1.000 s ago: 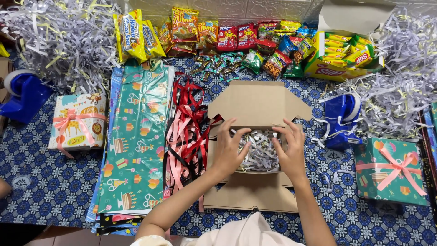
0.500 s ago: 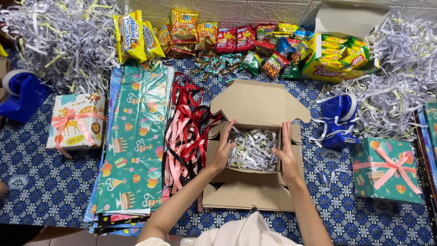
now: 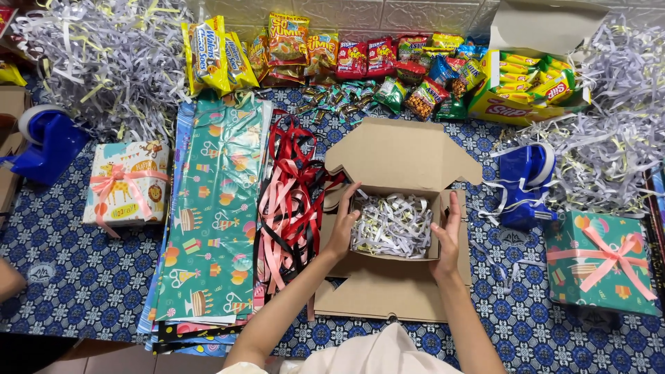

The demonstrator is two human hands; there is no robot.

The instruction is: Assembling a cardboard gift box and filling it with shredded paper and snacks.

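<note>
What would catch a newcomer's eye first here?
In the middle, an open cardboard box filled with shredded paper, with the left hand and right hand against its sides. Behind it runs a bright row of snack packets; left of it lie red and pink ribbons.

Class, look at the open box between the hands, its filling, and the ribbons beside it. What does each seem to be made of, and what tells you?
Box: plain brown cardboard, matte, with folded flaps. Filling: shredded paper, white and pale yellow strips, thin and curled. Ribbons: probably satin or plastic, red, pink and black, slightly glossy.
</note>
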